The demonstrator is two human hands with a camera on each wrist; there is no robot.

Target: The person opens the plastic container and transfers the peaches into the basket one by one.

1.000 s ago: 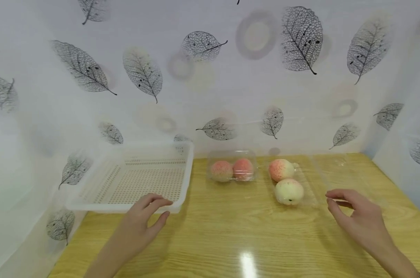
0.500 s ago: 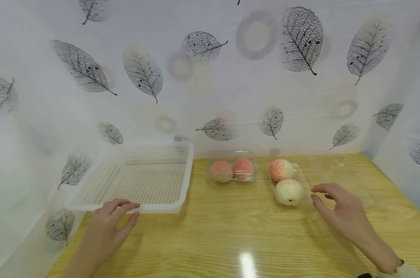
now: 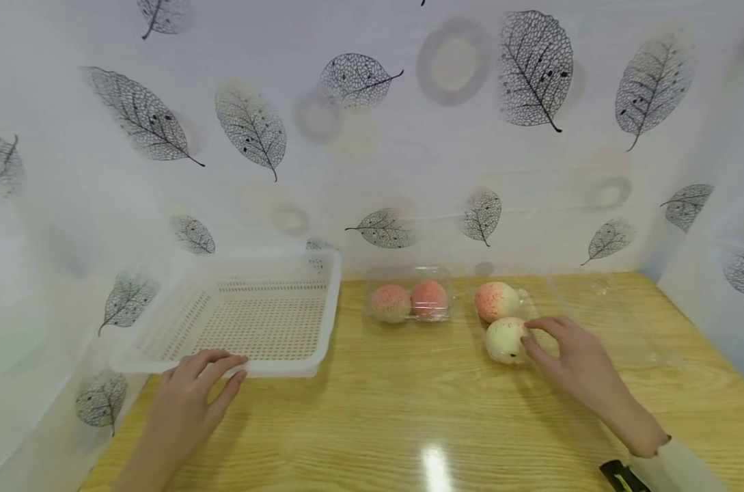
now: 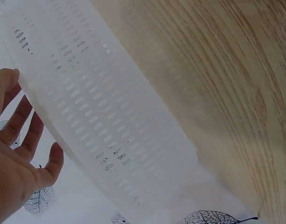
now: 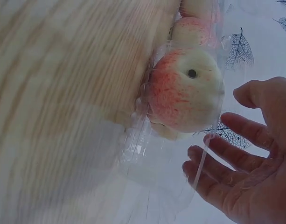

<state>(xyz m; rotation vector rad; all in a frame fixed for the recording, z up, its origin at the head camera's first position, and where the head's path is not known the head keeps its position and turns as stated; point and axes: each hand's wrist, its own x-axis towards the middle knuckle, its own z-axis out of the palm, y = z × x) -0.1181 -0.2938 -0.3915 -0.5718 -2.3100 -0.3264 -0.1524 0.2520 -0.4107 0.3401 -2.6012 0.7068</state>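
Observation:
In the head view my left hand (image 3: 190, 400) is at the front rim of a white plastic basket (image 3: 153, 367), with several perforations in its wall. The left wrist view has its loosely bent fingers beside that rim, some fingertips seeming to touch it. My right hand (image 3: 577, 365) reaches over an open clear plastic box (image 3: 546, 345) from the right. Its fingers are spread beside a pale peach (image 3: 503, 339), apart from it in the right wrist view. Behind that one sits a redder peach (image 3: 493, 301), in the same box.
A second clear plastic box (image 3: 408, 273) with two pinkish peaches stands at the back middle. The open box's clear lid (image 3: 617, 321) lies flat to the right. A leaf-patterned sheet (image 3: 408, 150) rises behind the wooden table (image 3: 378, 424).
My right hand has moved left, from over the clear lid to the pale peach. My left hand has shifted left along the basket's front rim. The peaches and basket stay put.

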